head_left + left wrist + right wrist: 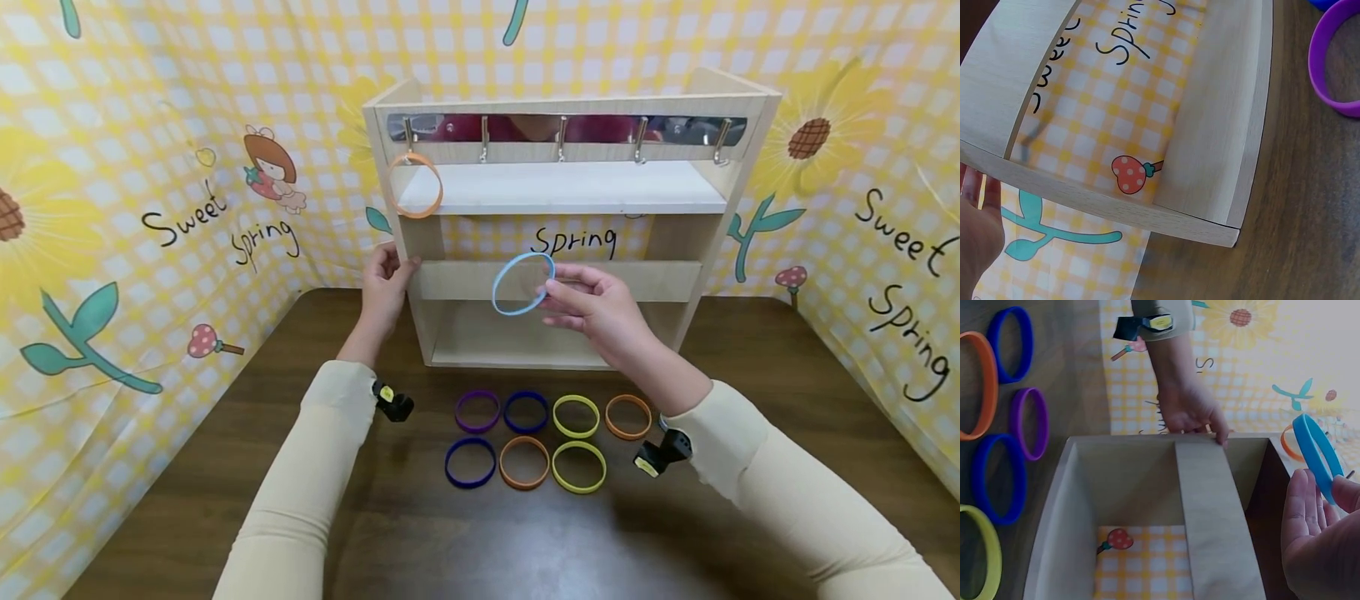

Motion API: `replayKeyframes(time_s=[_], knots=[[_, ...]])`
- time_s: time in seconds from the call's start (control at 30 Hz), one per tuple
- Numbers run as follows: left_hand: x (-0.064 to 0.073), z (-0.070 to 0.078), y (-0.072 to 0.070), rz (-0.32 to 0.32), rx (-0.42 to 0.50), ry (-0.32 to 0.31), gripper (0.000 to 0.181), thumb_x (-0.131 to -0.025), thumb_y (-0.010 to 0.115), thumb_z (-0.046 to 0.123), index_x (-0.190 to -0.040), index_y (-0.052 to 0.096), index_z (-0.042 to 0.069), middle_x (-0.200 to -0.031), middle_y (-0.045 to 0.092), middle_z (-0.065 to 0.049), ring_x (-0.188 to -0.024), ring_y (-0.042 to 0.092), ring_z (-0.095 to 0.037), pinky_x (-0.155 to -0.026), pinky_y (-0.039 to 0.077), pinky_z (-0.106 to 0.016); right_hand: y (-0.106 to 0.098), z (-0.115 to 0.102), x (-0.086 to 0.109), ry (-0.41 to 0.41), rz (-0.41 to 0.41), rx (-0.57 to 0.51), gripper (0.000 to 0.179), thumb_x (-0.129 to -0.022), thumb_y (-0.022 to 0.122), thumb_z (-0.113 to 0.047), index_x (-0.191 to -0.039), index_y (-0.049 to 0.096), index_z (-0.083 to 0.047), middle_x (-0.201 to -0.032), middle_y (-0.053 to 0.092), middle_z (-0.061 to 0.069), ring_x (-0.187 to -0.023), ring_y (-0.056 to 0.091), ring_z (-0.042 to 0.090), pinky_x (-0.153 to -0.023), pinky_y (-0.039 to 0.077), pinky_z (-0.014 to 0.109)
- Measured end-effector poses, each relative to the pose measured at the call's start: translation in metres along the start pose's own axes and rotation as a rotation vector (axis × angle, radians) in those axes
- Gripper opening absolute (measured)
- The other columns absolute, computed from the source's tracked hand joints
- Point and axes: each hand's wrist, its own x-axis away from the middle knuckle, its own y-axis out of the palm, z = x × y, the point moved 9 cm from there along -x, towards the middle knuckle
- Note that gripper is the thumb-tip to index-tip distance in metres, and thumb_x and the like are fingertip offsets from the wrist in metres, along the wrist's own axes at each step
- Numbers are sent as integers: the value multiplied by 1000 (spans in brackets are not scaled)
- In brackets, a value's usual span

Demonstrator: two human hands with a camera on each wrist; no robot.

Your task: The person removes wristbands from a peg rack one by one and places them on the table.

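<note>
My right hand (600,308) pinches a light blue silicone wristband (497,293) between thumb and fingers, in front of the wooden shelf (555,282). In the right wrist view the light blue band (1315,453) stands up from the fingertips. My left hand (385,287) grips the shelf's left side panel, its thumb at the front edge and the other fingers on the outer side. An orange wristband (441,196) hangs from the leftmost hook (408,133) of the metal hook rail (525,127). The other hooks on the rail carry nothing.
On the dark wooden table (360,517) before the shelf lie several wristbands in two rows, among them a purple one (459,411), a dark blue one (447,469), a yellow one (556,473) and an orange one (502,469). Yellow checked cloth (315,100) surrounds the table.
</note>
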Motion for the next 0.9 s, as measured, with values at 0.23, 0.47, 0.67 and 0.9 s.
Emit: replayKeyframes(time_s=[0.23,0.47,0.67,0.9], knots=[[-1,-2,-1,7,7,1,24,-90,60,0,-113,57,-4,-95,59,0,-87,55,-11,-76,46,-24,-19,13,13,53,-17,49,43,-97,60,-9,-134,46,9,-98,70,7,-88,68,18,-77,55,34],[0,-1,-2,-1,-8,-12,34,-91,59,1,-120,51,-12,-97,57,0,-89,54,-11,-77,45,-24,-34,24,23,72,-57,113,19,-96,61,-8,-115,61,-5,-96,70,6,-90,68,17,-77,55,34],[-1,1,-1,-7,-9,-9,39,-90,59,1,-124,48,-17,-98,57,-3,-89,54,-11,-78,45,-25,-48,34,34,113,-85,152,14,-96,62,-10,-110,66,-11,-99,71,7,-91,68,17,-78,55,34],[0,0,-1,-6,-10,-17,39,-90,59,1,-123,49,-16,-95,58,-2,-88,55,-10,-77,46,-25,-63,46,47,171,-116,192,19,-96,61,-12,-115,63,-9,-100,70,8,-91,68,18,-79,54,34]])
